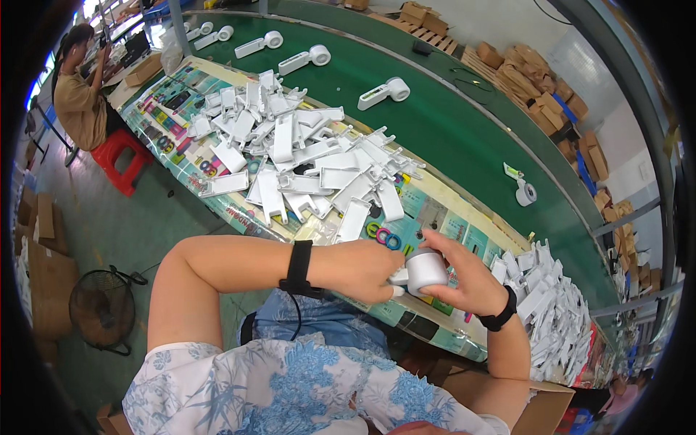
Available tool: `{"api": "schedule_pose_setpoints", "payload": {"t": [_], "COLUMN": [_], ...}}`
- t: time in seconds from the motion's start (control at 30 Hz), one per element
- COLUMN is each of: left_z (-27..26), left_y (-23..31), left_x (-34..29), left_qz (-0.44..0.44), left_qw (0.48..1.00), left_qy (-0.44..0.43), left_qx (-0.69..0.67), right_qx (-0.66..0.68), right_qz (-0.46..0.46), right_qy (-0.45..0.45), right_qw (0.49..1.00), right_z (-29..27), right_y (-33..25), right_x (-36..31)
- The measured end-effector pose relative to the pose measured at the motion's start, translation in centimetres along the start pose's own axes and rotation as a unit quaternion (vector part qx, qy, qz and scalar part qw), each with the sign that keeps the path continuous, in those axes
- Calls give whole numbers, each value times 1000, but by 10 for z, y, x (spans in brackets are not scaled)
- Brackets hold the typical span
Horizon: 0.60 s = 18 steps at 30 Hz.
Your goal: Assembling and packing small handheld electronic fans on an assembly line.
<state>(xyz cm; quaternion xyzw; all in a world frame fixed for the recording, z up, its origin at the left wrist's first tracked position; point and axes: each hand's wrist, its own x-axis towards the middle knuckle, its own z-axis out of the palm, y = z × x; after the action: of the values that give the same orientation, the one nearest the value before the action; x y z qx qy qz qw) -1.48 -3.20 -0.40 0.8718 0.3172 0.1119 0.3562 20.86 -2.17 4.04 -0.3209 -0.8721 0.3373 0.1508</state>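
Close in front of me I hold a white device with a round, drum-shaped head (426, 271), above the table's near edge. My right hand (473, 281) is closed round the head, thumb on the near side and fingers on the far side. My left hand (368, 270) is closed at the device's narrow end, and its fingers hide most of that part. Beyond my hands lies a heap of long white plastic casings (283, 138). Several small coloured rings (383, 233) show on the tabletop just past my left hand.
A second heap of white casings (554, 319) is at my right. Past the table runs a green conveyor belt (442, 123) with several round-headed white devices (386, 93) spaced along it. A person (81, 101) sits at the far left by a red stool (122, 159). A floor fan (103, 308) stands at left.
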Motion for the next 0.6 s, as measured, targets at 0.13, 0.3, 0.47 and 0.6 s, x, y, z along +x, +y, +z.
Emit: {"api": "schedule_pose_setpoints", "payload": {"t": [0.13, 0.3, 0.47, 0.6], "left_z": [-4, -13, -31, -32], "left_y": [-11, -13, -37, -51], "left_x": [-8, -13, 2, 6], "left_qz": [2, -81, -18, -5], "left_qw": [1000, 926, 753, 757], "left_qy": [23, 20, 190, 247], "left_qx": [-5, -368, -629, -604], "right_qx": [8, 450, -142, -137], "right_qz": [-27, 58, 87, 105], "right_qy": [24, 24, 164, 161], "right_qw": [999, 891, 972, 972], "right_z": [4, 12, 49, 69], "right_y": [0, 49, 90, 112], "right_x": [10, 41, 97, 107]}}
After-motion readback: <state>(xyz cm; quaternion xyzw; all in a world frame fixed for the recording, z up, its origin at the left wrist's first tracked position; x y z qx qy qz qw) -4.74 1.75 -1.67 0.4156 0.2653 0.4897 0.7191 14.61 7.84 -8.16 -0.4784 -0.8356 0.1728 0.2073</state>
